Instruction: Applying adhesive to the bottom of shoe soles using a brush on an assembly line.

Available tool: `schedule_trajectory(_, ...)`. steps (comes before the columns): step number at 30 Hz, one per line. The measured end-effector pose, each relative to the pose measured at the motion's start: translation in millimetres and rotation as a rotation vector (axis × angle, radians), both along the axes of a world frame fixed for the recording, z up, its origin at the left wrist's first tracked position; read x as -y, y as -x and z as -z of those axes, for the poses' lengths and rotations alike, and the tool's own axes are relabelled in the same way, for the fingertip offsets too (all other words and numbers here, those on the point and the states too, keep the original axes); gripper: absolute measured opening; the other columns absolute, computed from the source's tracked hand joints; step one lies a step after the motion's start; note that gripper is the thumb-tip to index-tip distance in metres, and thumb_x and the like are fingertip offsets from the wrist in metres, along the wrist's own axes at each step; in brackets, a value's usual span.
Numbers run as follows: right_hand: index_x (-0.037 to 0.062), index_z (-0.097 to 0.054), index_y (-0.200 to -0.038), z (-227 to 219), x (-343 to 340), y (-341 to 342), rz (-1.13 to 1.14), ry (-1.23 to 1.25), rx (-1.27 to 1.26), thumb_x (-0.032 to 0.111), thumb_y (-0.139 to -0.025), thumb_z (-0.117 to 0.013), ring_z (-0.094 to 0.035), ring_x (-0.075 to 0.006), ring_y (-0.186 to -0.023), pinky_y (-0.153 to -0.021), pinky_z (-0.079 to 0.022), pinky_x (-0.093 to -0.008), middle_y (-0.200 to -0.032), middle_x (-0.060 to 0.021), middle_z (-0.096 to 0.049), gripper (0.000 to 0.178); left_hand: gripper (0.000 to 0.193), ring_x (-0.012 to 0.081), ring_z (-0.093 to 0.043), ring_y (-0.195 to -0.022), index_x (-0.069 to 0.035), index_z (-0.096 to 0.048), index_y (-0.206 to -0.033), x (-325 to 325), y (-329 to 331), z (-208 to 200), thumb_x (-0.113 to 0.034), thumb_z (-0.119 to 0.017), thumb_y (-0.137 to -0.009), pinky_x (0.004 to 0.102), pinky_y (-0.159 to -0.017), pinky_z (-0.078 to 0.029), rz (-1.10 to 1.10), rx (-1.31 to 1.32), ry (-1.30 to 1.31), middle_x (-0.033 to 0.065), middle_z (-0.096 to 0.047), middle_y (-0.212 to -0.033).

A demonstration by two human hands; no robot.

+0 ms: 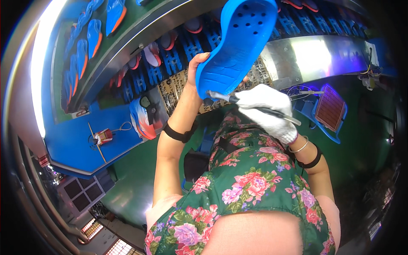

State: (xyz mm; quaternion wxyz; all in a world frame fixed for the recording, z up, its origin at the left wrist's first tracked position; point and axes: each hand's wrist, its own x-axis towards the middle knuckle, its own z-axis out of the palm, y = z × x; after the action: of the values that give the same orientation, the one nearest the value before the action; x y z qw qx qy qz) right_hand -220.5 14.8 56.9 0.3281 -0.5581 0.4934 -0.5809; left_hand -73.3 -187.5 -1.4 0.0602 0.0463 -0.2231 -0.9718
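A blue shoe sole (238, 46) with a raised rim and several round holes at its far end is held up in front of me. My bare left hand (196, 70) grips its left edge near the heel end; some of its fingers are hidden behind the sole. My right hand (267, 104), in a white knitted glove, is closed round a thin dark-handled brush (278, 113). The bristle end lies at the near, heel end of the sole and seems to touch its inner surface. Below the sole is a ledge (169, 88) covered with printed brown cardboard and clear tape.
Beyond runs a conveyor of blue racks (172, 61) carrying several shoes. Blue-and-orange soles (94, 38) line a green belt at upper left. On the blue table (68, 144) are a multicoloured shoe (142, 117) and a red container (103, 137). A blue-framed stool (330, 108) stands right.
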Motion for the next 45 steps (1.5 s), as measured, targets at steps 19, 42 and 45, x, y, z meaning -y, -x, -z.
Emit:
schedule_trajectory(19, -0.004, -0.076, -0.096, -23.3, -15.1, 77.8, 0.179, 0.048, 0.11, -0.007, -0.08, -0.076, -0.072, -0.0202, -0.088, -0.081, -0.06, -0.0345, -0.098, -0.0153, -0.076, 0.016, 0.087, 0.0439, -0.055, -0.131, -0.004, -0.037, -0.156, -64.5, 48.4, -5.6, -0.069, -0.045, -0.097, 0.0678, -0.108, -0.043, -0.277, 0.108, -0.379, 0.0243, -0.053, -0.146)
schedule_trajectory(42, 0.0002, -0.078, -0.093, 56.9, -53.8, 95.8, 0.455, -0.281, 0.587, 0.0, -0.083, -0.078, -0.067, -0.0091, -0.074, -0.068, -0.052, -0.0244, -0.084, -0.0018, -0.074, 0.01, 0.098, 0.0404, -0.058, -0.118, 0.007, -0.014, -0.156, 195.3, 241.5, -115.0, -0.068, -0.043, -0.099, 0.0447, -0.096, -0.06, -0.656, -0.162, -0.4, 0.0292, -0.034, -0.153)
schedule_trajectory(45, -0.0015, -0.079, -0.099, 69.3, -56.9, 113.1, 0.467, -0.233, 0.471, 0.001, -0.084, -0.077, -0.07, -0.0126, -0.081, -0.074, -0.055, -0.0263, -0.091, -0.006, -0.076, 0.016, 0.092, 0.0398, -0.058, -0.12, 0.01, -0.027, -0.152, 141.3, 259.6, -118.4, -0.067, -0.04, -0.101, 0.0466, -0.102, -0.054, -0.651, -0.074, -0.531, 0.029, -0.044, -0.144)
